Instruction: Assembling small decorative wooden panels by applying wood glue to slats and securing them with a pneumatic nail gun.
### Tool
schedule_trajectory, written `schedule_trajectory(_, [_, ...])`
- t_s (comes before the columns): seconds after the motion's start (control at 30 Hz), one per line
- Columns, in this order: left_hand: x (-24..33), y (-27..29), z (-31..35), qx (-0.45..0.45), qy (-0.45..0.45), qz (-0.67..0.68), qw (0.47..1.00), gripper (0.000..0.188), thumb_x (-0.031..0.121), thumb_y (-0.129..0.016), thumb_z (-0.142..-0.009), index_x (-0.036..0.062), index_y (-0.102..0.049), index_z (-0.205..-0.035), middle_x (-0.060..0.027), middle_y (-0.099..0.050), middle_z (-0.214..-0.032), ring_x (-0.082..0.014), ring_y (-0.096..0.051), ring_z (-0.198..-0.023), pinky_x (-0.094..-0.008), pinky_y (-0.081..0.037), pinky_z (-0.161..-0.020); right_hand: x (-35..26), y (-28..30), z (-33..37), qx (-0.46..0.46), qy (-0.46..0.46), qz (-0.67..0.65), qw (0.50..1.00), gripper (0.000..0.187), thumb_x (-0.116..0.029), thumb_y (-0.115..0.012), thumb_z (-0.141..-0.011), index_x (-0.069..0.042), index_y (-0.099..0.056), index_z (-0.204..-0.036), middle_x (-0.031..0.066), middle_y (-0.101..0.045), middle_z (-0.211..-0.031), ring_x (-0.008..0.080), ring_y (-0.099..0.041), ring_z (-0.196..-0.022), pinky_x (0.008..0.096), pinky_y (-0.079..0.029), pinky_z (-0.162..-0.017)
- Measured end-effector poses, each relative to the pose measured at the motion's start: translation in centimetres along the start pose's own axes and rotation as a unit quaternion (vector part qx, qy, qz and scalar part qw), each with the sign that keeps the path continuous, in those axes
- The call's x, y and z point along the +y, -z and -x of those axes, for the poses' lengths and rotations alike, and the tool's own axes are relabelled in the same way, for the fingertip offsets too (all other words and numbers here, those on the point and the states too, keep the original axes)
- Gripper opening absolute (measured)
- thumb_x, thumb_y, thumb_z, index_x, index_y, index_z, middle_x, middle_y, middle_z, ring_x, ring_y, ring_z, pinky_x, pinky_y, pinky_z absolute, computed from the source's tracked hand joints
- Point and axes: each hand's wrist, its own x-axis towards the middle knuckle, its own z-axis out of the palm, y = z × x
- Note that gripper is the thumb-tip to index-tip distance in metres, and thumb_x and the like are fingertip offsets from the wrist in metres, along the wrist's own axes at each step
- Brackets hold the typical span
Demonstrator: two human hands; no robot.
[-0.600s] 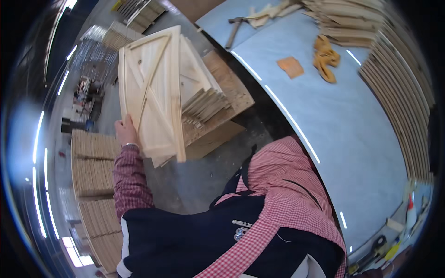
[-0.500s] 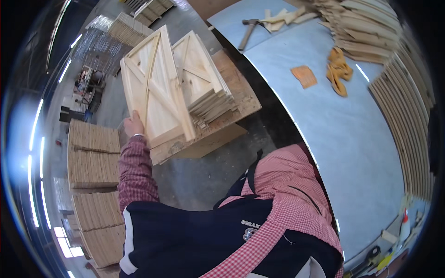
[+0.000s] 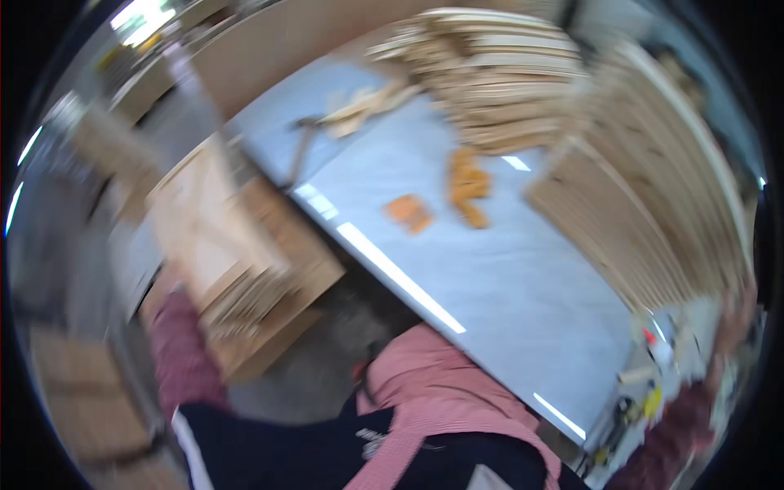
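Note:
My left hand [image 3: 170, 282] is beside the near left edge of a stack of pale wooden panels [image 3: 208, 220], the top one with a diagonal brace. Motion smears its fingers, so I cannot tell whether it grips a panel. At the far right my right hand [image 3: 735, 314] reaches up by the lower end of the tall wooden panels [image 3: 678, 155] standing in a row. It is blurred too, and whether it touches them I cannot tell. The stack rests on a wooden board platform [image 3: 314, 265].
On the blue-grey table [image 3: 482, 302] lie a hammer [image 3: 302, 151], wood offcuts [image 3: 359, 110], an orange square piece [image 3: 408, 212] and yellow-orange gloves [image 3: 468, 188]. Wooden pieces [image 3: 514, 77] are piled at the back. Tools and a red-tipped bottle [image 3: 660, 351] crowd the right corner. Bundled boards [image 3: 86, 392] stand lower left.
My view has swung to the right and blurred. My right hand has come into view at the far right. The braced panel that my left hand held beside the stack no longer shows apart from it.

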Motion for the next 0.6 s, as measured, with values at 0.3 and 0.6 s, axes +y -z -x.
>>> schedule_trajectory(0.3, [18.6, 18.2, 7.1, 0.148, 0.232, 0.137, 0.952, 0.05, 0.043, -0.046, -0.088, -0.0035, -0.06, -0.096, -0.0243, -0.061, -0.093, -0.0413, -0.058, -0.085, -0.0466, -0.046, -0.077, -1.5, -3.2, -9.3, -0.072, 0.043, 0.009, 0.996, 0.063, -0.031, -0.073, -0.069, -0.008, -0.048, -0.121, 0.0145, -0.052, -0.115, 0.0334, -0.049, -0.109, 0.0399, -0.038, -0.094])
schedule_trajectory(0.6, [25.4, 23.0, 10.1, 0.244, -0.047, 0.42, 0.873, 0.036, 0.033, -0.055, -0.089, -0.0026, -0.057, -0.096, -0.0156, -0.056, -0.091, -0.025, -0.052, -0.084, -0.0353, -0.042, -0.078, 1.0, -2.2, -11.1, -0.135, 0.055, 0.015, 0.989, 0.05, -0.025, -0.073, -0.064, -0.012, -0.054, -0.109, 0.0111, -0.051, -0.088, 0.0293, -0.054, -0.085, 0.0396, -0.045, -0.074])
